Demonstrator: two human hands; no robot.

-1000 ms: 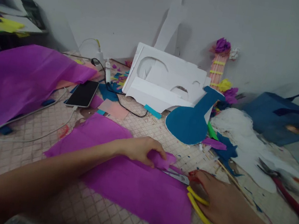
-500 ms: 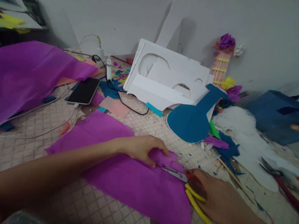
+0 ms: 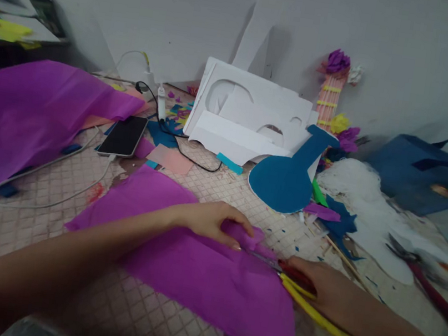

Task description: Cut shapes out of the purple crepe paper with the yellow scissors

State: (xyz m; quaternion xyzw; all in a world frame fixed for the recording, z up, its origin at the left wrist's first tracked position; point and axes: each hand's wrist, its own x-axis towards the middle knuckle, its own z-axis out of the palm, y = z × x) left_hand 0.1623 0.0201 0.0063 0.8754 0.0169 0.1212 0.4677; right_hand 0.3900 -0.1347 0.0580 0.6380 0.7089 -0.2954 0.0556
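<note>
A purple crepe paper sheet point(image 3: 207, 278) lies on the tiled floor in front of me. My left hand point(image 3: 211, 221) pinches a raised fold of it near its far edge. My right hand point(image 3: 325, 295) grips yellow-handled scissors point(image 3: 305, 303), whose metal blades point left into the paper just beside my left fingertips. The blade tips are partly hidden by the fold.
A larger purple sheet point(image 3: 25, 116) is at left, with a phone point(image 3: 123, 136) and white cables beside it. White foam board cut-outs point(image 3: 248, 115), a blue guitar-shaped cut-out point(image 3: 284, 183), paper scraps, white tissue point(image 3: 369, 212) and a blue bag point(image 3: 429, 176) lie beyond.
The scissors and my right hand have slid a little further left into the purple sheet, and the handles have lowered. My left hand keeps its pinch on the fold.
</note>
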